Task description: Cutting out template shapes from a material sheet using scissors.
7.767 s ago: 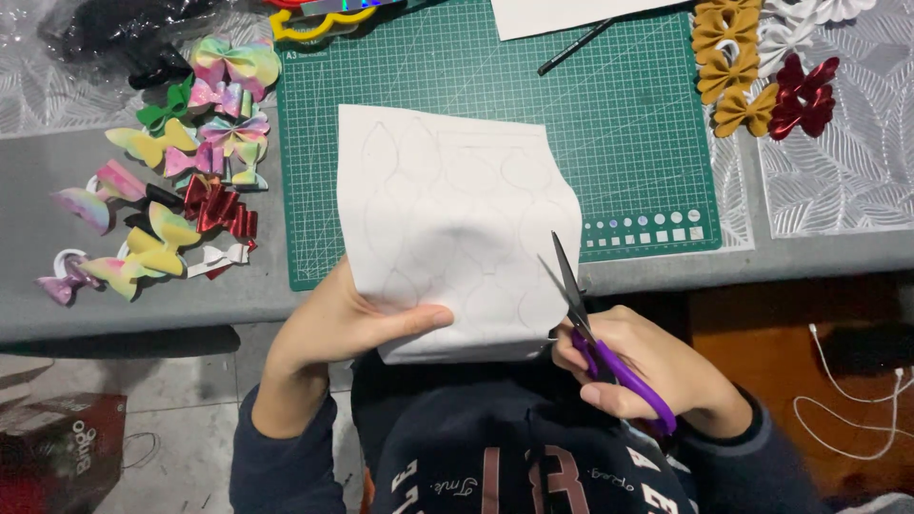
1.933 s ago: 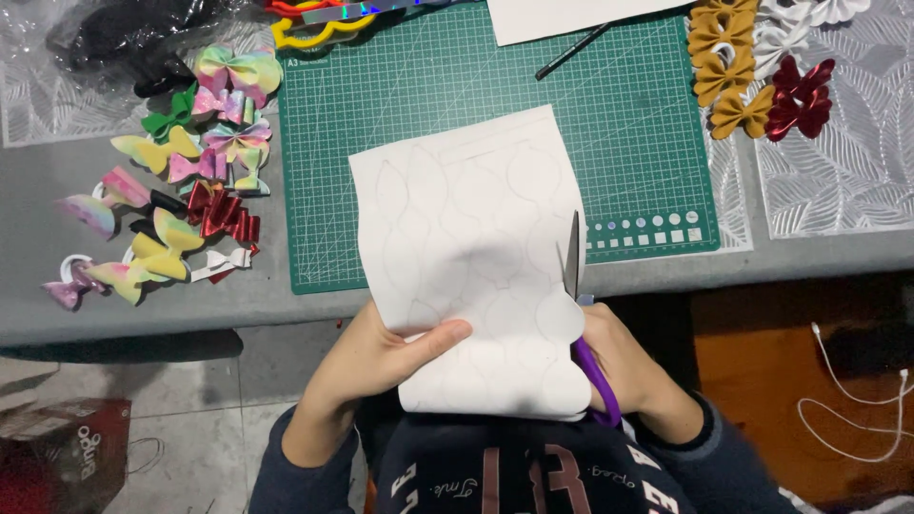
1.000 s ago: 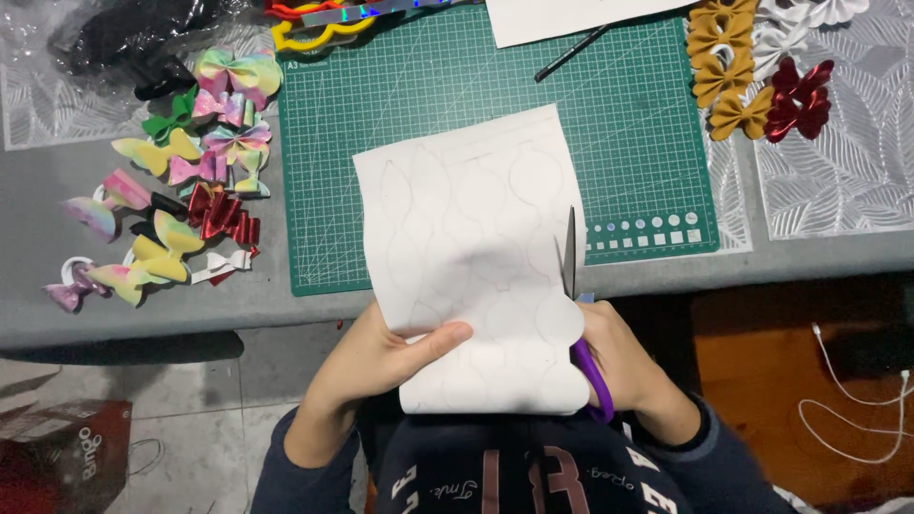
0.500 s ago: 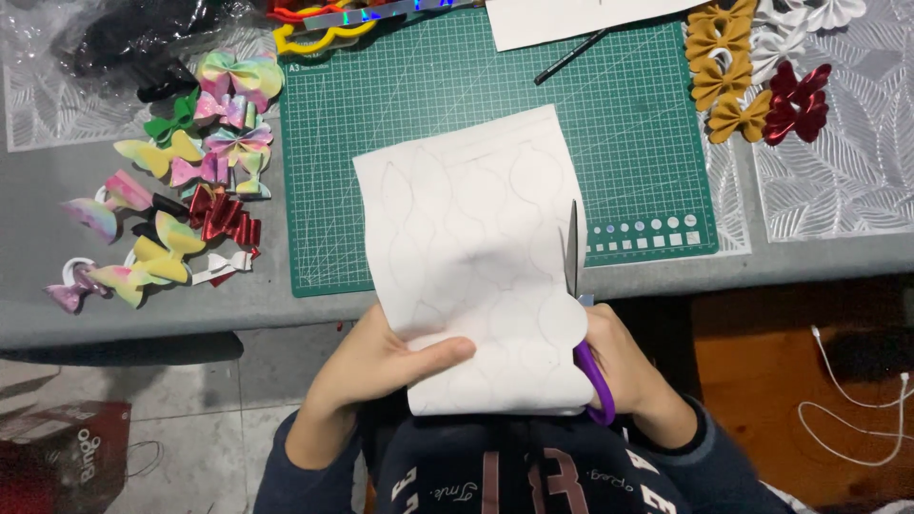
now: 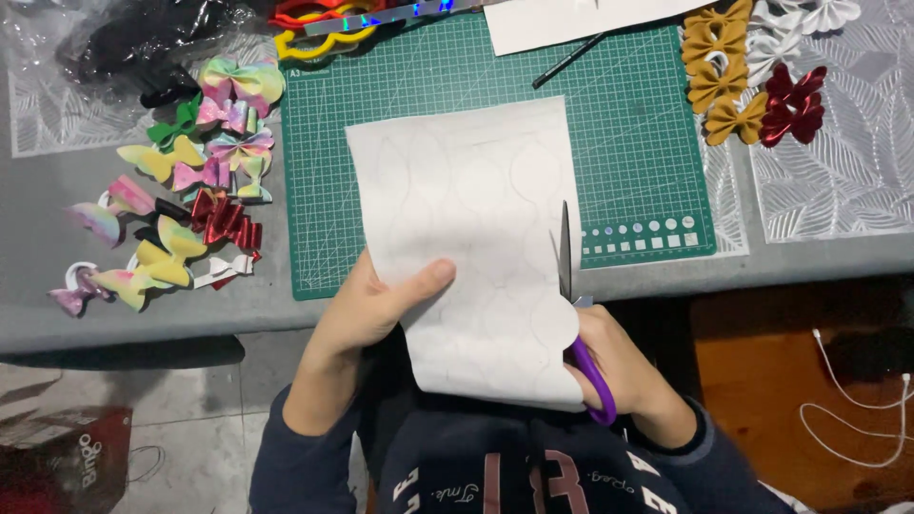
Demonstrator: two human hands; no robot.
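Far left, at 9 o'clock on the grey table [image 5: 57, 328]: a scatter of pastel and red bows [image 5: 181, 224]. Green cutting mat [image 5: 647, 133] fills the centre.

Left hand [image 5: 367, 309] clamps the white sheet [image 5: 466, 219] at its lower left edge, thumb on top pointing toward 3 o'clock, other fingers hidden beneath. Faint curved outlines are drawn on the sheet. Its long axis runs roughly 6 to 12 o'clock, the far end over the mat and the near end over the person's lap.

Right hand [image 5: 619, 366] is closed through the purple handles of the scissors [image 5: 571, 305], at the sheet's right edge. Blades point to 12 o'clock, parallel to that edge and nearly together. The sheet lies between the hands; the cut line is nearer the right hand.

Far right, 1 o'clock: mustard, white and red bows [image 5: 752, 81].
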